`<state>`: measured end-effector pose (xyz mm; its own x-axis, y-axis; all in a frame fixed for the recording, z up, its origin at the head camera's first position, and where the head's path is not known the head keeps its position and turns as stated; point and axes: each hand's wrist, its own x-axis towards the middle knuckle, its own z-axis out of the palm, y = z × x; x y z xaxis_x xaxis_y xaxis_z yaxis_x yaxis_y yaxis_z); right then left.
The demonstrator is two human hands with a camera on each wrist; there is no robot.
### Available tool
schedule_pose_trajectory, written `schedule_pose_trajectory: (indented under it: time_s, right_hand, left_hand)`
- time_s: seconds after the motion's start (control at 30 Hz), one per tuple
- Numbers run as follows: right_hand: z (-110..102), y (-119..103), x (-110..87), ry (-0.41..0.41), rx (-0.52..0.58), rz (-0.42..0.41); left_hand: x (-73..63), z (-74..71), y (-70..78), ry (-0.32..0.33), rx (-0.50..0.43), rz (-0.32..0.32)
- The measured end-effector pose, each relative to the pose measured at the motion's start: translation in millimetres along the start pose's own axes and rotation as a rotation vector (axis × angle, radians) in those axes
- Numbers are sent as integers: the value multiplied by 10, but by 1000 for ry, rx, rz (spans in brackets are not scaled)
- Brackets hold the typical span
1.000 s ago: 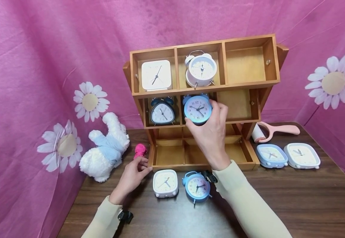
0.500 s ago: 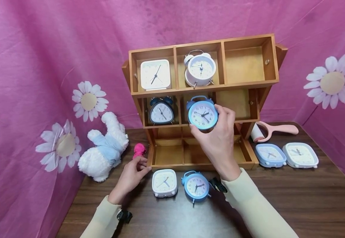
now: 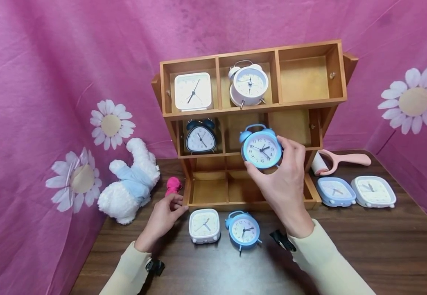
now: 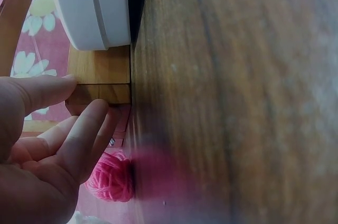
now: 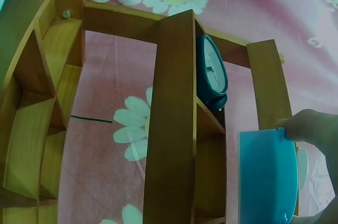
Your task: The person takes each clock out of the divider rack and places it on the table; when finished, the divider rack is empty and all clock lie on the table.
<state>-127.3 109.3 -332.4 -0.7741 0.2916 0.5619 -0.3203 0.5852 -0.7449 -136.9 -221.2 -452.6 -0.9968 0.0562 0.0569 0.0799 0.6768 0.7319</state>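
In the head view my right hand [image 3: 285, 182] pinches a blue twin-bell alarm clock [image 3: 262, 149] between thumb and fingers, in front of the middle tier of a wooden shelf [image 3: 254, 107]. Its blue back [image 5: 268, 176] shows in the right wrist view. My left hand [image 3: 165, 219] grips the shelf's lower front left corner [image 4: 100, 93], thumb on one side and fingers on the other. Beside that corner lies a pink yarn ball [image 4: 111, 175]. A white square clock [image 3: 204, 226] and a second blue twin-bell clock [image 3: 244, 230] stand on the table before the shelf.
The top tier holds a white square clock [image 3: 193, 91] and a white bell clock [image 3: 249, 85]. A dark clock [image 3: 200, 137] stands in the middle tier. At right are a lint roller [image 3: 340, 162], a blue clock [image 3: 336, 191] and a white clock [image 3: 373, 191]; a plush toy [image 3: 130, 184] lies left.
My right hand has drawn the blue twin-bell alarm clock out of the middle compartment of the middle tier, moving right and down toward me. My left hand has stayed at the shelf corner.
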Motion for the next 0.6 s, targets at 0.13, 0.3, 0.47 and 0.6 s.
schedule_pose_trajectory:
  time_s: [0.13,0.3,0.47,0.6]
  right_hand:
    - [-92,26,-40,4,-9,-2]
    - [-199,64,-92,-6,-40,2]
    - [-319,126,-173,-32,-85,14]
    - [-380,176,-255,-76,-117,68]
  left_hand:
    - [6,3,-7,4,6,0]
    - [14,8,-23,7,9,2]
    - [22,14,-11,2,2,5]
    - [12,9,-5,2,4,1]
